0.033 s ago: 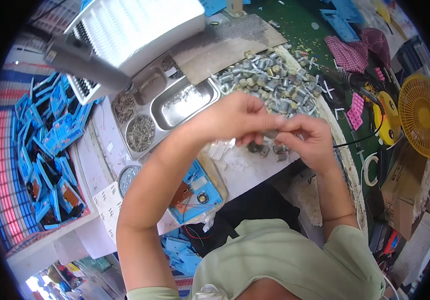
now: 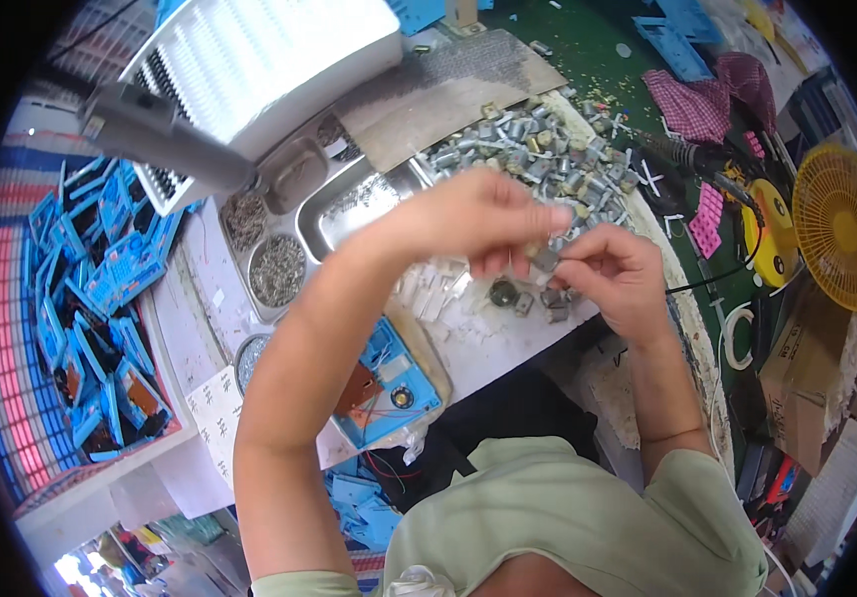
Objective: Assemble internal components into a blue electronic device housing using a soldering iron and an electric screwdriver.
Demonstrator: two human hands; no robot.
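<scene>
Above the near edge of the worktable my two hands are close together. A small grey metal motor [image 2: 546, 259] is pinched between the thumb and fingers of my right hand [image 2: 620, 277]. My left hand [image 2: 478, 224] is beside it with curled fingers, its thumb stretched over the motor's top; whatever its fingers grip is hidden. A few loose motors [image 2: 523, 303] lie on the table just below. Behind my hands spreads a large heap of similar small motors [image 2: 578, 164]. Left of them, a blue plastic casing [image 2: 404, 388] with red wires and a round metal part lies open.
A steel tray [image 2: 314, 224] with compartments of small screws stands at the left centre, under a grey power-tool body [image 2: 165, 139]. Further left, a crate [image 2: 15, 398] holds many blue casings. A white ribbed bin [image 2: 279, 60] is behind; a yellow fan [image 2: 840, 229] stands right.
My left thumb and fingers have parted and lifted slightly, so the motor between my hands now shows more plainly. My right hand has barely moved.
</scene>
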